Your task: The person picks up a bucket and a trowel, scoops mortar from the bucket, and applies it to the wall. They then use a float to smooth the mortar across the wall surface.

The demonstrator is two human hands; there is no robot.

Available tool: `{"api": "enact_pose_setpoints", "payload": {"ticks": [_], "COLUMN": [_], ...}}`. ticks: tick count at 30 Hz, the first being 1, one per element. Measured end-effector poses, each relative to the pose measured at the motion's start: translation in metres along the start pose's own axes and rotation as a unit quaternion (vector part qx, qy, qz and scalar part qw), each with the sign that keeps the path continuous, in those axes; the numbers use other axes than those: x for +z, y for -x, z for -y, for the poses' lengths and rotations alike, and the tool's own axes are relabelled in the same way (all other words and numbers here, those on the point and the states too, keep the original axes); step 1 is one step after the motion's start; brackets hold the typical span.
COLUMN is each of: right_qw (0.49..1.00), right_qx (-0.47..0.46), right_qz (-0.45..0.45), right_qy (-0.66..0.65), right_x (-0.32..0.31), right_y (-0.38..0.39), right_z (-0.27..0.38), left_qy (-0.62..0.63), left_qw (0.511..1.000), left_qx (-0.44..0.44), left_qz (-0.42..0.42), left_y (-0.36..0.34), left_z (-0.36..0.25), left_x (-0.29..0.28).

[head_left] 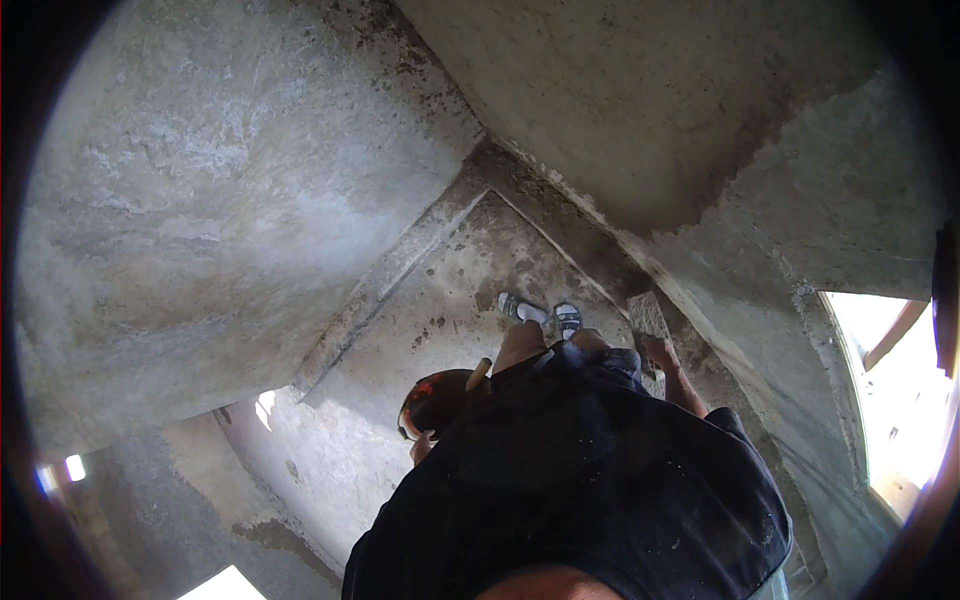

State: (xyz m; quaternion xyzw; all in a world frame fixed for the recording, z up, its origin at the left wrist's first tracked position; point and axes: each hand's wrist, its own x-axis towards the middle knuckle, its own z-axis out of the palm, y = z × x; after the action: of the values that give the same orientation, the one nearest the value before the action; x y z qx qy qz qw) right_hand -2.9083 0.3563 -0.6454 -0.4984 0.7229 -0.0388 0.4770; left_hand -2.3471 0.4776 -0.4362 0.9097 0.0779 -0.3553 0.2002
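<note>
On my left side, my left hand (422,447) is closed on the rim of a dark round bowl (432,402) with red-orange patches. A short light-brown handle (478,374) sticks up beside the bowl's far right edge; my body hides what it belongs to. To the right, my right hand (660,354) is closed around the middle of a flat, grey, plaster-marked board (650,318). The board looks like a plasterer's float, though its gripped side is hidden. Much of the bowl's near side is behind my dark shirt.
Two plastered walls, one on the left (200,200) and one on the right (640,110), meet in a corner ahead. A low ledge (385,270) runs along their foot. My sandalled feet stand on the stained concrete floor (450,290). A bright opening (890,380) is at far right.
</note>
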Motion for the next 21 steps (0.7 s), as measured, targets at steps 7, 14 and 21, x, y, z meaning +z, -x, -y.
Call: {"api": "enact_pose_setpoints", "payload": {"ticks": [7,14,21], "right_qw": [0.976,0.988,0.989], "right_qx": [0.171,0.059,0.094], "right_qz": [0.000,0.082,0.106], "right_qy": [-0.135,0.118,0.044], "right_x": [-0.028,-0.053,-0.056], "right_y": [-0.017,-0.035,-0.043], "right_z": [0.054,0.035,0.095], "left_qy": [0.036,0.071,0.114], "left_qw": [0.999,0.994,0.988], "left_qx": [-0.031,-0.076,-0.098], "left_qz": [0.011,0.035,0.032], "left_y": [-0.006,0.011,0.012], "left_z": [0.014,0.026,0.002], "left_x": [-0.004,0.006,-0.001]}}
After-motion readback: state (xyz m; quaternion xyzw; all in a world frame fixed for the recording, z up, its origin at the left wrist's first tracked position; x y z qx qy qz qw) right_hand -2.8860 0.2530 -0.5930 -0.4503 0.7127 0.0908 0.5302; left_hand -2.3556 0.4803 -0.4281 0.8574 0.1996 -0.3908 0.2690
